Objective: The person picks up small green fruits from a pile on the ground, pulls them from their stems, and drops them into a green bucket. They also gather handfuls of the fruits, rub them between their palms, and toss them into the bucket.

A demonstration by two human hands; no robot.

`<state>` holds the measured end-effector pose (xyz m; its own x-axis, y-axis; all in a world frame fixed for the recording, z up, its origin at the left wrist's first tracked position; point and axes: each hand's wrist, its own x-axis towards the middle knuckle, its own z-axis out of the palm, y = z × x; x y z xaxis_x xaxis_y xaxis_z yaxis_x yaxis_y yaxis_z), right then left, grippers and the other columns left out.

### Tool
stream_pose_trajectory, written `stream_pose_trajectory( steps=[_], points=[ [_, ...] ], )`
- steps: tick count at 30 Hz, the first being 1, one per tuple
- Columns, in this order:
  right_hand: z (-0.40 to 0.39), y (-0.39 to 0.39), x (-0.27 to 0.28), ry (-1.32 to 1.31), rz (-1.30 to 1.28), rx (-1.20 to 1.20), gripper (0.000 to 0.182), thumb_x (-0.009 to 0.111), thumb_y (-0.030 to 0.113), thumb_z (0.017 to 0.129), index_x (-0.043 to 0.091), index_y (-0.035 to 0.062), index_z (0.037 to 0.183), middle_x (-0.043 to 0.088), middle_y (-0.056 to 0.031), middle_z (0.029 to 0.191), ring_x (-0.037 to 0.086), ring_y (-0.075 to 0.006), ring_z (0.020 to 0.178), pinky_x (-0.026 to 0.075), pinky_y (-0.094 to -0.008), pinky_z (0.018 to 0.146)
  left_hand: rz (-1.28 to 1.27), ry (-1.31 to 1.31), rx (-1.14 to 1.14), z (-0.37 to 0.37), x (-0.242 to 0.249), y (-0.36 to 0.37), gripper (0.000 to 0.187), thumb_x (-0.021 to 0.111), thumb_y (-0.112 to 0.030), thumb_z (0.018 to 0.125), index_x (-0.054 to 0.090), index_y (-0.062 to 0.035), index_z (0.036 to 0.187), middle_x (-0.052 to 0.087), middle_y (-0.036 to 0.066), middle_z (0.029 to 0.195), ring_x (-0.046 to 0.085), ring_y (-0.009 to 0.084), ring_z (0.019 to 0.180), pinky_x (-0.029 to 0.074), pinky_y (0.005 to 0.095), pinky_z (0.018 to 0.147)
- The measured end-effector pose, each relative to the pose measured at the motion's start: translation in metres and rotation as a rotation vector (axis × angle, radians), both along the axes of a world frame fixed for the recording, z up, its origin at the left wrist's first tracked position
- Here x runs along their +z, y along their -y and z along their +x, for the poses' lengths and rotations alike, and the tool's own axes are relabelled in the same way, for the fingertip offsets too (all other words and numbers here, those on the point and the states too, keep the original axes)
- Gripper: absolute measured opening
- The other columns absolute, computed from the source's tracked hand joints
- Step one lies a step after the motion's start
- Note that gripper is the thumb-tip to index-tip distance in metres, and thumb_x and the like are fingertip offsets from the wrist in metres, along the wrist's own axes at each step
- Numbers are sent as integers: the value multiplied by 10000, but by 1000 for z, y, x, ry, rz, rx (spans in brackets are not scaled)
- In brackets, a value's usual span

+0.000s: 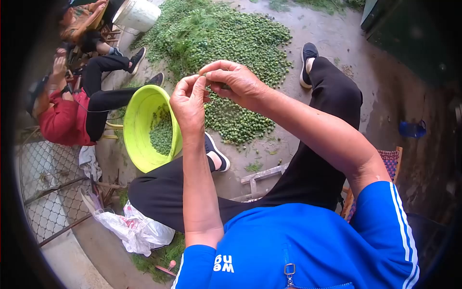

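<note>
The left hand (189,103) and right hand (239,85) meet, fingertips pinched nearly closed around what seems a small green piece (206,76), mostly hidden, above heaped green pods (240,115) near a lime tub (133,126). This looks like fingertip picking-apart; the next move calls for a precise, gentle pull.

the two hands meet at 11 o'clock in the view, fingertips close together. the left forearm (198,183) points to 12 o'clock, and the left hand (188,110) has its thumb and fingertips pinched. the right forearm (315,126) slants toward 10 o'clock from a bent right elbow (369,169), and the right hand (238,83) curls inward, thumb against forefinger.
</note>
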<state>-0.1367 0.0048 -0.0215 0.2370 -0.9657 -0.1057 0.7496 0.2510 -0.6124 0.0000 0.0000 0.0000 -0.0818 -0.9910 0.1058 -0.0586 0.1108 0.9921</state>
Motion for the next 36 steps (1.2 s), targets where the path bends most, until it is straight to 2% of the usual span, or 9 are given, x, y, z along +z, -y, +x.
stream_pose_trajectory(
  steps=[2,6,12,17,20,23,27,32,36],
  points=[
    [1,-1,0,-85,-2,-4,152,608,114,865,614,78,1012,566,21,791,534,-66,702,480,-238,680,-68,95,34,2,-3,0,118,637,-121,874,620,-16,925,614,9,758,552,47,615,476,188,514],
    [2,-6,-2,-69,40,-42,135,606,109,865,609,72,995,566,15,787,532,-69,696,481,-242,682,-66,-19,80,-4,-7,-5,122,624,-139,885,606,-20,909,608,7,746,545,46,596,465,189,506],
    [3,-7,3,47,61,-17,123,597,119,874,605,66,985,568,-1,787,527,-78,693,479,-239,676,190,-311,28,-9,1,-5,154,608,-180,900,588,-28,913,602,6,718,522,46,552,426,177,482],
    [8,-9,-3,-160,-53,-57,123,597,112,871,614,56,978,575,2,789,510,-64,663,433,-207,598,87,-139,30,-2,-5,-1,162,637,-187,880,609,-28,900,604,7,680,519,46,538,397,169,459],
    [9,-13,3,-181,-77,-136,118,603,112,865,625,51,964,573,14,753,496,-48,629,398,-194,550,123,-168,78,-6,-5,-1,153,656,-176,865,620,-29,885,613,8,699,521,47,538,396,167,456],
    [9,-9,2,-294,-127,-256,85,612,90,839,632,41,904,612,-7,728,552,-72,604,424,-213,513,210,-179,92,-11,2,-3,145,664,-183,859,617,-53,904,605,-1,678,523,66,523,377,172,456],
    [7,-12,6,-297,-143,-252,94,622,91,829,631,34,903,617,-13,733,558,-78,607,449,-227,532,218,-179,61,-7,-2,1,143,662,-175,859,609,-54,914,616,7,699,546,82,548,404,188,472],
    [6,-7,0,-106,24,-152,115,616,117,857,610,67,961,597,-1,780,524,-57,641,398,-189,521,342,-454,-36,1,-10,7,111,607,-144,893,582,-37,908,616,33,757,555,103,619,443,221,529],
    [4,-3,-3,10,150,-150,95,628,113,831,604,88,920,629,-25,789,569,-88,622,414,-211,515,276,-524,-61,-4,-11,7,104,573,-133,913,574,-29,915,615,52,788,548,111,624,446,228,531]
  ],
)
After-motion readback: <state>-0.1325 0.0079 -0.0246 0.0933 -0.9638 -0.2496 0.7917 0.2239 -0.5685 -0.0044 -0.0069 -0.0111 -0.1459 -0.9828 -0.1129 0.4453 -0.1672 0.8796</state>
